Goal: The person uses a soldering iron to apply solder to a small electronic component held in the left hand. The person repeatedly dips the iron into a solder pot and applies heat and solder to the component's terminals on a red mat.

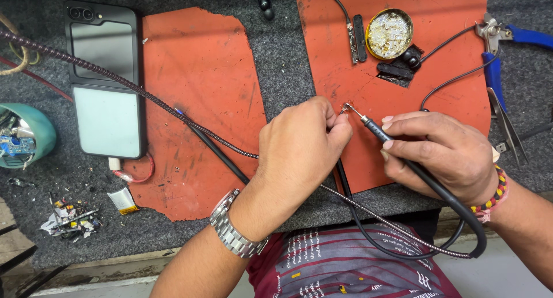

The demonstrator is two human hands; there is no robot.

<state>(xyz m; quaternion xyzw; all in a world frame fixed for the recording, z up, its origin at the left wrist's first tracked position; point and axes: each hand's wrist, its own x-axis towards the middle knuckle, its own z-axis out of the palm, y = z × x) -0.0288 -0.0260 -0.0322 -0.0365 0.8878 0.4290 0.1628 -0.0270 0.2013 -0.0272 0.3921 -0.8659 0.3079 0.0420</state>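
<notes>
Right hand (446,154) grip closed on a soldering iron (383,135), tip at a small metal part (344,108) on the orange mat (403,96). Left hand (299,145) grip pinched closed on that part. Round solder tin (390,33) lies beyond; blue pliers (507,39) at right; phone (106,82) on worktop (282,62) far left.

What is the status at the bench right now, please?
Right hand gripping soldering iron, tip at a small part pinched in left hand. Work sits over the orange mat. Braided cable runs under left hand; tip area unobstructed.
</notes>
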